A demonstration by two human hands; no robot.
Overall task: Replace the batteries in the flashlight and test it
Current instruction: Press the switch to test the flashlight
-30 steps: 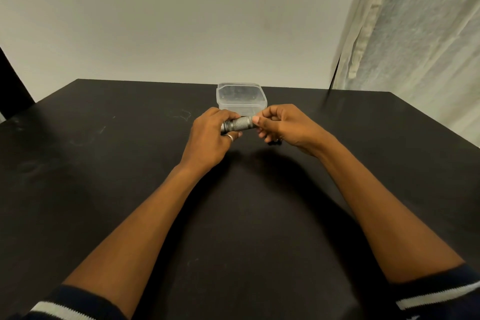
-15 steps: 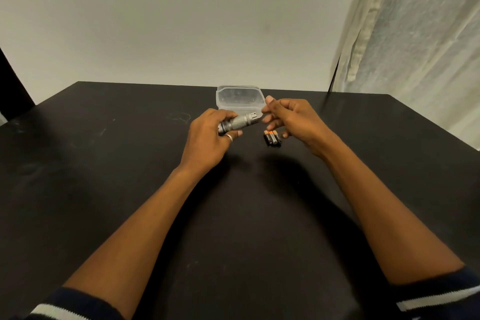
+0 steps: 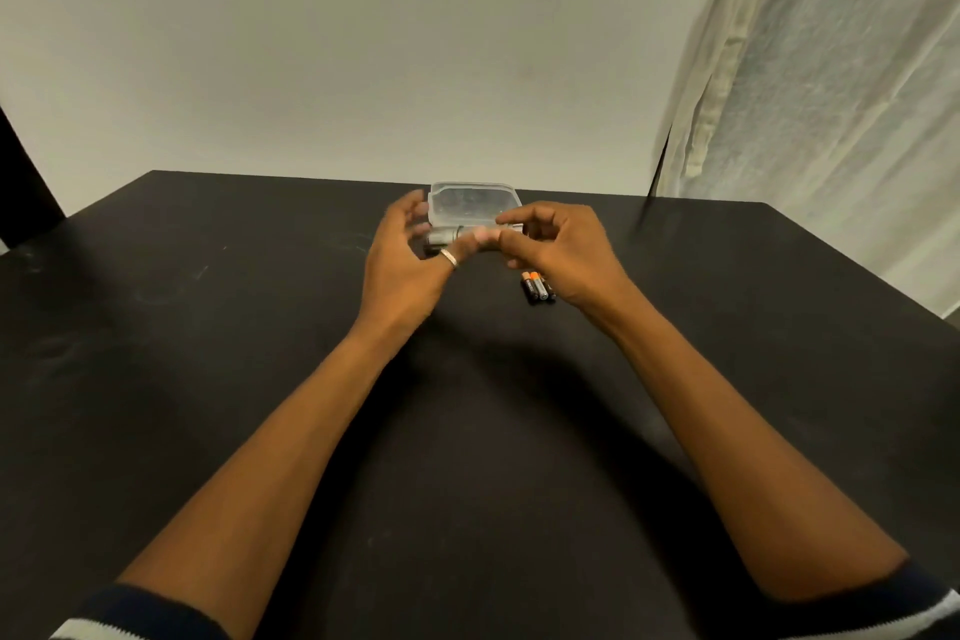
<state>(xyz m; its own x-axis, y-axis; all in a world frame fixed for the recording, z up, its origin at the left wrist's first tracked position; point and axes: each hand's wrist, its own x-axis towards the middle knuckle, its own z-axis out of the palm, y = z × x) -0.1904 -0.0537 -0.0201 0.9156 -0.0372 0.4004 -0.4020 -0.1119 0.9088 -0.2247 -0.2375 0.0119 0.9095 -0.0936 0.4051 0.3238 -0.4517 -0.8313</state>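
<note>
Hands are meeting above the far middle of the black table. The grey flashlight is lying crosswise between them; the right hand is pinching its right end, while the left hand, with a ring on one finger, is hovering at its left end with fingers spread loose and blurred, so contact there is unclear. Batteries are lying on the table just near of the right hand. A clear plastic box is sitting just beyond the flashlight, close to the far edge. Bare tabletop is stretching wide to the left, right and near side. A curtain is hanging at the far right.
</note>
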